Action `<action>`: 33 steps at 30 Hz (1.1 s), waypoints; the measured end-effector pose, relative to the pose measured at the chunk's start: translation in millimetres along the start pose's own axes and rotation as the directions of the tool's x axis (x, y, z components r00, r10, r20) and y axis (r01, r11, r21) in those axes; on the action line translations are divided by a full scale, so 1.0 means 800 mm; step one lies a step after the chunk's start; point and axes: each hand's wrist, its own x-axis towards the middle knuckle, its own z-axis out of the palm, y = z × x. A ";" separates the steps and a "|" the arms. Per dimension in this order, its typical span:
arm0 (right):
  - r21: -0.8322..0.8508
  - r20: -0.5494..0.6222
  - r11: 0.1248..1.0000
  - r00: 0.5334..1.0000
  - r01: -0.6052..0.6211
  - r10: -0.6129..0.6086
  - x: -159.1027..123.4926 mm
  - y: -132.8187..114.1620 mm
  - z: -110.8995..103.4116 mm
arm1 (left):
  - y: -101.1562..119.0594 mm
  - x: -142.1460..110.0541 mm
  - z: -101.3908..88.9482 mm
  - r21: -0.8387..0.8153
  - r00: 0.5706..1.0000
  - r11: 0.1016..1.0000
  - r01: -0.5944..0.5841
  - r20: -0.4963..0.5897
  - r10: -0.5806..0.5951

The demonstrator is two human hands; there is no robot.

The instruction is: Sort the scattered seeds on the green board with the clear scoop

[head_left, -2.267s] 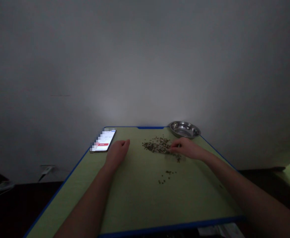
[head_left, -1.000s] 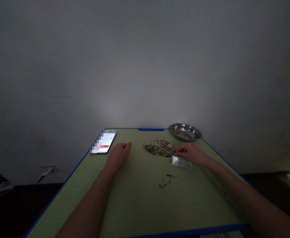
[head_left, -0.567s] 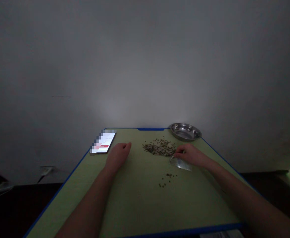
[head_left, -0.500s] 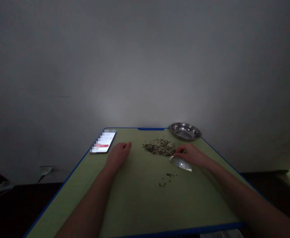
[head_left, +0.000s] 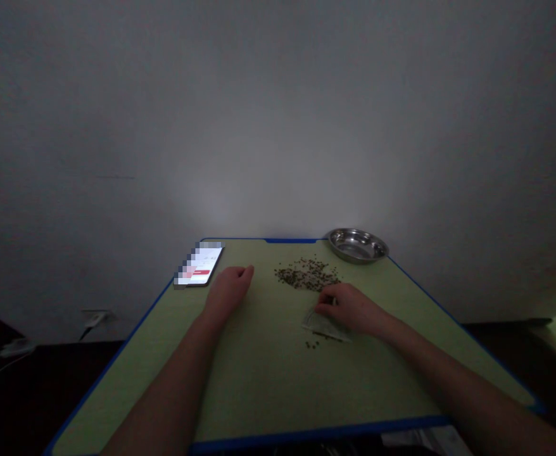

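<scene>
My right hand pinches a small clear plastic bag, flat and shiny, by its upper edge. The bag hangs over the table just in front of a spread pile of small dark seeds or beans. A few loose dark pieces lie at the bag's lower edge, some partly covered by it. Left of the pile, my left hand rests on the table as a loose fist, thumb side up, with nothing visible in it. It is beside a lit phone.
A round steel bowl stands at the far right corner, against the wall. The pale green table has a blue edge. A socket with a plugged-in cable is low on the left wall.
My right hand has moved left and nearer to me with the plastic bag, which now reaches over some loose pieces. My left hand has stayed on the table. The view has tilted slightly.
</scene>
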 end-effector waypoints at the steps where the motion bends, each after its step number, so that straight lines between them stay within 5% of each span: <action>1: 0.005 0.014 1.000 1.000 0.014 -0.014 -0.002 -0.005 0.001 | 0.000 0.000 0.000 -0.003 1.000 1.000 -0.001 -0.001 0.001; 16: 0.120 0.141 0.981 0.975 0.155 -0.172 -0.034 -0.047 0.014 | 0.003 -0.001 0.000 -0.005 1.000 1.000 -0.016 0.006 0.016; 33: 0.233 0.216 0.969 0.968 0.078 -0.130 -0.080 -0.062 0.022 | 0.004 -0.003 0.000 -0.020 1.000 0.999 -0.026 -0.001 0.026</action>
